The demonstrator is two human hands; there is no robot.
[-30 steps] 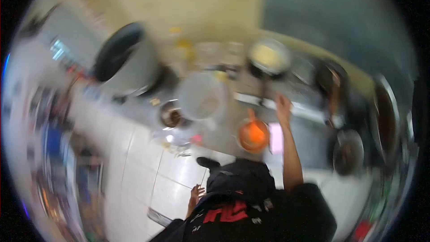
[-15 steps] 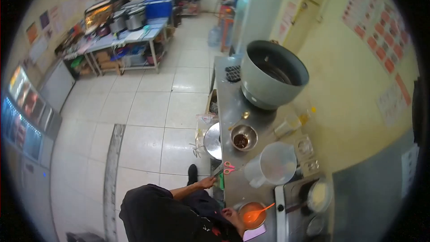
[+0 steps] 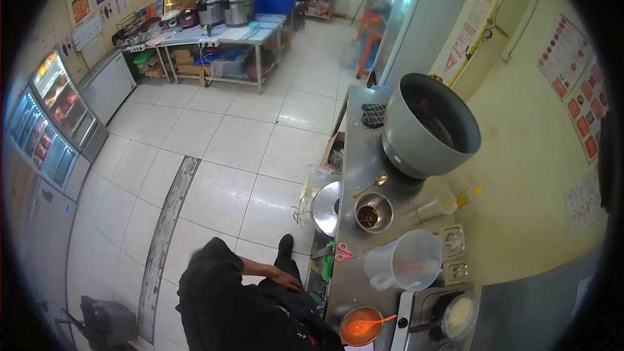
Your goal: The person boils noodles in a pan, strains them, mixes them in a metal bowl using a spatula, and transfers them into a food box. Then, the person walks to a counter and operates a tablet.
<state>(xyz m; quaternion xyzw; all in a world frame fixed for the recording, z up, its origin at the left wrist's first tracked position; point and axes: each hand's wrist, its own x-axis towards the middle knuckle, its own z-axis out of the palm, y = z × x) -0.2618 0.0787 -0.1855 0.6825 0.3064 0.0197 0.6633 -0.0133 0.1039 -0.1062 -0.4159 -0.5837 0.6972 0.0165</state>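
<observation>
My left hand (image 3: 286, 279) lies on the dark clothing over my leg, fingers fairly flat, with nothing visible in it. My right hand is out of sight. Nearest my body on the steel counter (image 3: 354, 279) is a metal bowl (image 3: 344, 338) with an orange spoon (image 3: 364, 327) in it, its handle pointing right. Further up are pink-handled scissors (image 3: 343, 252) at the counter edge and a steel bowl (image 3: 383, 203) holding dark bits. A gold spoon (image 3: 372, 185) lies beyond that bowl. A clear plastic jug (image 3: 396, 263) stands right of the scissors.
A large grey pot (image 3: 403, 149) stands at the counter's far end beside a dark checked cloth (image 3: 374, 116). On the right, a pan (image 3: 459, 317) sits on a stove (image 3: 406, 305). A round metal lid (image 3: 326, 208) is left of the counter. Across the floor stands a table with cookers (image 3: 239, 10).
My left hand has drawn back from the counter edge to my leg. My right hand, earlier beside the bowl with the orange spoon, has left view. The camera view has shifted.
</observation>
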